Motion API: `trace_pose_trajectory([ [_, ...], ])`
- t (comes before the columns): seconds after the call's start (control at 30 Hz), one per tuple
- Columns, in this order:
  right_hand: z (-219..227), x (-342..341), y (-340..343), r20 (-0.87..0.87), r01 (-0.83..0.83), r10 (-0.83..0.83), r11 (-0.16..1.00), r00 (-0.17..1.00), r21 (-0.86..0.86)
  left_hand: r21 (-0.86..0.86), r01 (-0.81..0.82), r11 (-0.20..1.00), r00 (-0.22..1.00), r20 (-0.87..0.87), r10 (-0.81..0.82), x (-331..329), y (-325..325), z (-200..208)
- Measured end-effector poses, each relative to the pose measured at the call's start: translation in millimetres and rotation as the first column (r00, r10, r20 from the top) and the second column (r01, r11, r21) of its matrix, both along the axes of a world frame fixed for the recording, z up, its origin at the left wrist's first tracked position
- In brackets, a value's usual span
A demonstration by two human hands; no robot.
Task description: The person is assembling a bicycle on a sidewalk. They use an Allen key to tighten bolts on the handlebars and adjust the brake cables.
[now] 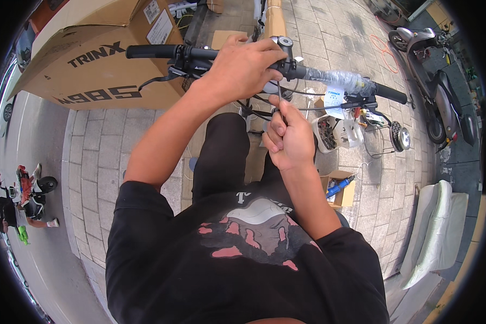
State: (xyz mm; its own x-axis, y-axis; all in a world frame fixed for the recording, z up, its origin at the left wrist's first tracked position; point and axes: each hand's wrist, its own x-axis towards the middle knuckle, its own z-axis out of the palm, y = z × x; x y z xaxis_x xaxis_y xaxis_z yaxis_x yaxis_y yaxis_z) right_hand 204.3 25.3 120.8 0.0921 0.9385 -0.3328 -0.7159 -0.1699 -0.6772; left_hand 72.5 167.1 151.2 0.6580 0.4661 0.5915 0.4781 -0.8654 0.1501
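A black bicycle handlebar (202,54) runs across in front of me. My left hand (243,67) is closed over it beside the stem (291,67), fingers curled over the top. Just below the stem, my right hand (291,135) is closed on a hex key (279,93), a thin dark rod pointing up toward the clamp; its far end is hidden by my left fingers. Clear plastic wrap (340,80) covers part of the bar on the right, with a white and blue tag (335,100) hanging below. Black grips (151,51) and brake levers (155,81) sit towards the ends.
A large cardboard box (102,70) stands at the left. On the paving at right are a white tub (337,135) of small parts, a small carton (343,194) holding a blue tool, and a round lamp (399,136). A parked scooter (434,81) stands farther right.
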Motion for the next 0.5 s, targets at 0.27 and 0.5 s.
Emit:
trace_pose_trajectory([
  [0.27,-34.1,2.0,0.6,-0.593,-0.055,0.173,0.976,0.787,0.211,0.005,-0.020,1.000,0.999,0.032,0.020,-0.1,-11.7,9.0],
  [0.5,6.4,15.5,-27.1,0.167,-0.037,0.019,0.994,0.986,0.106,-0.789,0.360,0.498,0.737,0.568,0.368,7.2,-75.5,-13.0],
])
